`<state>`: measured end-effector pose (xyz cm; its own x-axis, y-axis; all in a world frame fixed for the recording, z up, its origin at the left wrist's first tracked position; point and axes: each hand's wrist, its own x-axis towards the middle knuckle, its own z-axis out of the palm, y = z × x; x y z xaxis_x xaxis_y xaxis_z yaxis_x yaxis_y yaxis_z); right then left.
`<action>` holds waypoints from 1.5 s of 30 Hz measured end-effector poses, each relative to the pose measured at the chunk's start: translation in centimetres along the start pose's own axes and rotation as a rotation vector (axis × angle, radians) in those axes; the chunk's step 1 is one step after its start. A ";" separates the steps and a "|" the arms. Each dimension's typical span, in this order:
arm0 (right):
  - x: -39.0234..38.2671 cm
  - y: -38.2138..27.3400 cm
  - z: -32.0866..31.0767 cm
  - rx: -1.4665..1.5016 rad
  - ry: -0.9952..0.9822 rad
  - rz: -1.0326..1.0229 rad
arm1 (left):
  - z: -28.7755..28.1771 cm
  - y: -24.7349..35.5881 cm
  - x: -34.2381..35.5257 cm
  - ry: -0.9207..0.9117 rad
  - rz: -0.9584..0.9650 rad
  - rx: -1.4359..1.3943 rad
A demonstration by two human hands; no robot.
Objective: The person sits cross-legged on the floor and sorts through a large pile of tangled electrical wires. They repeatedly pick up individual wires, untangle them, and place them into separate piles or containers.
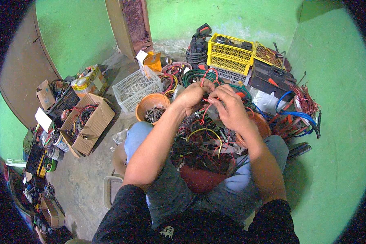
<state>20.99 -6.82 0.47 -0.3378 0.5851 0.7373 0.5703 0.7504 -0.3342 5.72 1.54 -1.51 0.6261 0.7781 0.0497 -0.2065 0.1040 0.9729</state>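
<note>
My left hand [193,97] is closed on a thin red wire [203,118], which loops up above my hands and hangs down between them. My right hand [229,105] pinches the same red wire just to the right of the left one, its fingers curled close to my left fingertips. Below both hands lies a dense tangle of dark, red and yellow wires [203,148] between my knees. An orange bucket [150,99] holding small dark pieces stands beside my left forearm, and another orange container [261,126] is partly hidden behind my right forearm.
Yellow crates [228,53], a black toolbox [268,75] and coiled green hose [193,75] are at the back. A clear crate [124,91] and cardboard box [89,136] stand to the left on the concrete floor. A green wall [335,122] bounds the right, with blue cables near it.
</note>
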 end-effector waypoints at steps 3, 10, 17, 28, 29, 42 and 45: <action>-0.1 0.0 -0.2 0.040 0.001 0.042 | 0.2 -0.3 -0.1 0.003 -0.004 0.034; -0.1 -0.1 -0.4 -0.239 0.074 -0.145 | 1.4 0.9 -0.6 0.134 0.107 -0.022; 0.3 -0.8 -1.4 -0.067 0.190 0.096 | 0.7 1.7 -0.6 0.236 0.256 -0.142; -1.0 3.2 -6.2 0.192 0.095 0.314 | -0.4 2.3 -1.2 0.258 0.220 0.073; -1.0 3.9 -6.7 0.177 0.160 0.276 | -0.7 2.2 -1.2 0.268 0.219 0.060; -3.2 9.1 -12.2 1.258 0.676 0.161 | -1.7 2.6 -1.2 0.504 0.352 0.086; -3.0 8.9 -13.3 0.842 1.267 0.667 | -1.9 2.9 -1.8 0.524 0.338 0.126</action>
<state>37.07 -6.01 3.10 0.8070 0.5620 0.1814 -0.3250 0.6791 -0.6582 2.58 1.64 0.80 0.0839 0.9584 0.2728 -0.2180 -0.2495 0.9435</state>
